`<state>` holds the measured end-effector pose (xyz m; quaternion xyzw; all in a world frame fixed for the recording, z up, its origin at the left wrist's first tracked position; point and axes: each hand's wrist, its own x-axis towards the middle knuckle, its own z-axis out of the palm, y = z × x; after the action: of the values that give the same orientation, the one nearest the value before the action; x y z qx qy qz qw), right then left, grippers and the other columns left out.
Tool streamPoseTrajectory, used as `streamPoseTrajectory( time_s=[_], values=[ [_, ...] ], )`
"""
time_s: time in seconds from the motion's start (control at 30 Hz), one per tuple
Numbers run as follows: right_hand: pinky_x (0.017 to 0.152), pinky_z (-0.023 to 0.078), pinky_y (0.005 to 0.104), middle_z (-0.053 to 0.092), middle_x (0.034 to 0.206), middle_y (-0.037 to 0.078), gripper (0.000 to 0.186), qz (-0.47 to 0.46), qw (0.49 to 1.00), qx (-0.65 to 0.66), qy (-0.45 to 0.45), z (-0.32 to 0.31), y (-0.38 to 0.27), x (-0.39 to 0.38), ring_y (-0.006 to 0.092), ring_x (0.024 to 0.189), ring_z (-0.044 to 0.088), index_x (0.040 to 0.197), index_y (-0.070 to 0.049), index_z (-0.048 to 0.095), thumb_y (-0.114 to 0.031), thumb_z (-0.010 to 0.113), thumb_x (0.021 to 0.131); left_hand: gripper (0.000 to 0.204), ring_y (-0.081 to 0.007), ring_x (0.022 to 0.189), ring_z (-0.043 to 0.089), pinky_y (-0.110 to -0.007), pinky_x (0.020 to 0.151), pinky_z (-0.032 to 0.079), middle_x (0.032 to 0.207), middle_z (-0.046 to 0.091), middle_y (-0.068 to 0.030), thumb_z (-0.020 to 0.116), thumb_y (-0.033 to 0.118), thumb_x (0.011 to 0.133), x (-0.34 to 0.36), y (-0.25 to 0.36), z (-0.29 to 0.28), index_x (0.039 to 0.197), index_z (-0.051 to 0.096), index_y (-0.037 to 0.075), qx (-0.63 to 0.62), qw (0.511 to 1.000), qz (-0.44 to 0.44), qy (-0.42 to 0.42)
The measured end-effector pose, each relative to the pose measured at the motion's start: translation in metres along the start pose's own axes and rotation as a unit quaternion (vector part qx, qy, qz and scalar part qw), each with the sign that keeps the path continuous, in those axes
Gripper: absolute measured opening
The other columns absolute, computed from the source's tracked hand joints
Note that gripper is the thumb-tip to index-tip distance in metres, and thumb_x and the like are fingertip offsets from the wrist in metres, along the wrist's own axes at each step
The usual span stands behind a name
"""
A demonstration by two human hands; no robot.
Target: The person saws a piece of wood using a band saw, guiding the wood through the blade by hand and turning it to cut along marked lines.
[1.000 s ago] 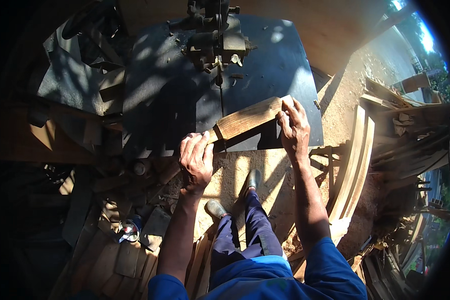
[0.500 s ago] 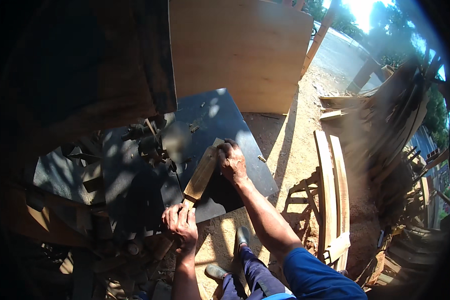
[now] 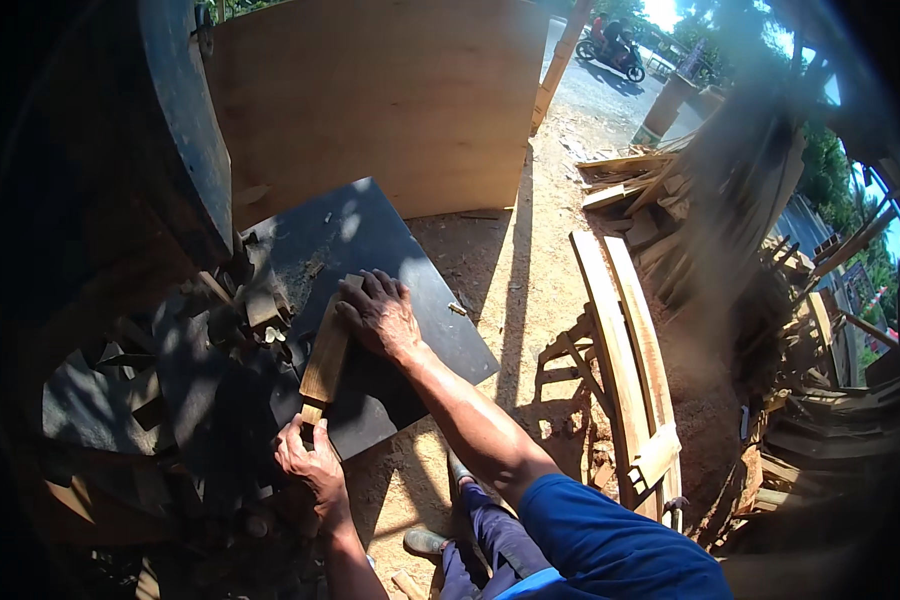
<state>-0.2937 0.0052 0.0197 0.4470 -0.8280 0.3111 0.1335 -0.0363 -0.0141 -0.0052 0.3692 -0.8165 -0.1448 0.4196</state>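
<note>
A short wooden block (image 3: 327,357) lies slantwise on a dark flat metal plate (image 3: 440,310), with a narrower stub at its near end. My left hand (image 3: 312,462) pinches that near stub between thumb and fingers at the plate's near edge. At the far end my right hand (image 3: 382,316) is closed over the block's right side, fingers on top and pointing away from me. Part of the block's far end is hidden under those fingers.
Wood offcuts and dark machine parts (image 3: 265,305) crowd the plate's left side. A large plywood sheet (image 3: 370,110) stands beyond. Long planks (image 3: 610,350) rest on a support at the right, near heaps of scrap timber (image 3: 640,190). A motorbike (image 3: 613,50) is on the road.
The view has turned right, so the scene sits further left. My right hand's fingers reach more over the block's top. A motorbike with riders now shows on the road.
</note>
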Motion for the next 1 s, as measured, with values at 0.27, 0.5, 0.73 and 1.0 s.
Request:
streamPoseTrajectory(
  time_s=[0.27,0.5,0.73,1.0],
  values=[
    [0.121,0.022,0.0516,0.057,0.141,0.017,0.05,0.021,0.999,0.011,-0.044,-0.002,0.044,0.022,0.0366,0.142,0.042,0.136,-0.021,0.065,-0.053,0.051,0.1,0.036,-0.0352,0.072,0.068,-0.043,0.067,0.052,0.081,0.07,-0.015,0.085,0.023,0.083,0.017,0.008,0.036,0.107,0.071,0.0,-0.116,0.99,-0.08,-0.015],
    [0.12,0.025,0.0508,0.058,0.14,0.015,0.052,-0.02,0.997,0.034,-0.073,0.02,0.031,0.037,0.0342,0.139,0.046,0.135,-0.021,0.066,-0.056,0.049,0.101,0.036,-0.0369,0.078,0.072,-0.042,0.073,0.056,0.089,0.074,-0.0185,0.081,0.025,0.087,0.017,-0.007,0.026,0.108,0.07,-0.003,-0.086,0.991,-0.102,-0.018],
    [0.12,0.024,0.0523,0.055,0.146,0.015,0.071,-0.045,0.996,-0.011,-0.077,0.028,0.042,0.048,0.0333,0.142,0.045,0.147,-0.024,0.054,-0.072,0.045,0.096,0.035,-0.0306,0.091,0.064,-0.045,0.08,0.048,0.094,0.071,-0.0091,0.081,0.027,0.087,0.036,-0.011,0.03,0.11,0.066,0.006,-0.009,0.999,-0.033,-0.014],
    [0.121,0.022,0.0527,0.052,0.151,0.011,0.071,-0.037,0.996,-0.022,-0.076,0.032,0.04,0.056,0.0313,0.144,0.042,0.149,-0.023,0.052,-0.07,0.047,0.095,0.036,-0.0294,0.087,0.065,-0.045,0.078,0.048,0.091,0.071,-0.0066,0.083,0.026,0.084,0.044,-0.01,0.034,0.108,0.065,0.006,-0.013,1.0,-0.027,-0.004]
  ],
)
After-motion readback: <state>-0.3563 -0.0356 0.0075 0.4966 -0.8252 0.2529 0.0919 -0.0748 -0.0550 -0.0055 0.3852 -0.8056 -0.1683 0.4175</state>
